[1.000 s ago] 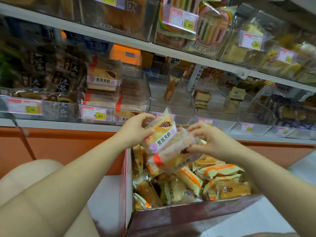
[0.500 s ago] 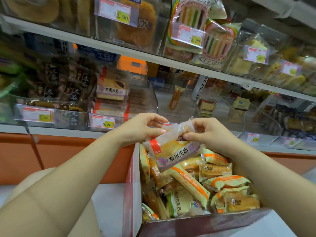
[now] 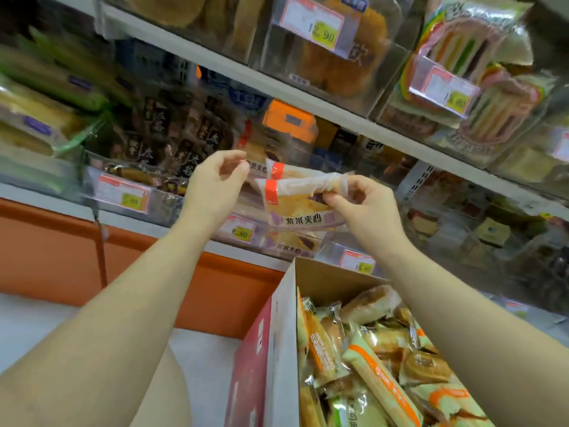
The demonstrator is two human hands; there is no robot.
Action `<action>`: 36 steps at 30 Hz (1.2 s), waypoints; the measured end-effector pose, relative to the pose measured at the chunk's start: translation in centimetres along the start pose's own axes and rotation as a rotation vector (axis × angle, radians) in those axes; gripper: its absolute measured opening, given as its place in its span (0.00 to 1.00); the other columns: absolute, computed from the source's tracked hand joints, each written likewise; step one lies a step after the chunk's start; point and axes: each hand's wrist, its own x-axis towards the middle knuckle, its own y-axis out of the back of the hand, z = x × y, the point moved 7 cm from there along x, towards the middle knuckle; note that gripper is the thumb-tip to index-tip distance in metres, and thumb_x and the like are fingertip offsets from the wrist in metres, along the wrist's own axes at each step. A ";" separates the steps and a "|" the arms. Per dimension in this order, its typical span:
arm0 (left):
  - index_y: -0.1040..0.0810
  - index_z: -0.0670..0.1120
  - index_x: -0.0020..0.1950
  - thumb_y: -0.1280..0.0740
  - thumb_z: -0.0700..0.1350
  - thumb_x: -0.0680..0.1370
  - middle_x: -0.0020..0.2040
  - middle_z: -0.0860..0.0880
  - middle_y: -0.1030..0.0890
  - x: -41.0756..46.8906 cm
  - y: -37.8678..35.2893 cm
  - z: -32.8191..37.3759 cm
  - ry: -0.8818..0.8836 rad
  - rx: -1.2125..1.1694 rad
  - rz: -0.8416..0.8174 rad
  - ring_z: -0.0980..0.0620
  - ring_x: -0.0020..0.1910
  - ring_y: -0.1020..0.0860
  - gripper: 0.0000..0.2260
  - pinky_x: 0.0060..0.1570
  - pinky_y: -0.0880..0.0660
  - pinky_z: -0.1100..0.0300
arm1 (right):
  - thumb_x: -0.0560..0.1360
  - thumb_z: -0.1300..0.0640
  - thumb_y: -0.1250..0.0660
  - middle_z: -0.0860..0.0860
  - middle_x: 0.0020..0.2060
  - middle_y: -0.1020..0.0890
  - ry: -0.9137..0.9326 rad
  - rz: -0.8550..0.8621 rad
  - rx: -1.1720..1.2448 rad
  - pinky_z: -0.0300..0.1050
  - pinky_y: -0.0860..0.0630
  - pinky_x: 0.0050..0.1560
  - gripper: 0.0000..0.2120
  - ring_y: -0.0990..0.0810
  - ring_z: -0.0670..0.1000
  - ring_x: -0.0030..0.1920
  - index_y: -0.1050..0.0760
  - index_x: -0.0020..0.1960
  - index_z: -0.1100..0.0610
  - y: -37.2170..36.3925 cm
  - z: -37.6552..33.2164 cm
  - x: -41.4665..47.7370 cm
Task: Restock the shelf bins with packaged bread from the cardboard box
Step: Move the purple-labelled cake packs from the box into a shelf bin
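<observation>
In front of the middle-shelf bin [image 3: 226, 237], above the cardboard box [image 3: 281, 334], the bread packet [image 3: 297, 208] hangs between both hands. The right hand [image 3: 366, 211] pinches its crimped end and the left hand [image 3: 212, 183] curls on the opposite film, probably to slide it in level, label forward.

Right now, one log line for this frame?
step: restock | left hand: pinches bread packet edge | right hand: pinches packet top | position: raised before shelf bin | cardboard box: many packets inside
</observation>
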 end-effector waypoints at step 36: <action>0.29 0.54 0.69 0.36 0.45 0.79 0.70 0.51 0.31 3.5 -0.2 -3.1 -0.153 0.806 -0.120 0.47 0.70 0.35 0.18 0.72 0.43 0.43 | 0.75 0.58 0.31 0.50 0.67 0.26 -0.191 0.038 0.297 0.48 0.30 0.66 0.28 0.27 0.49 0.65 0.37 0.73 0.56 -12.5 3.2 7.5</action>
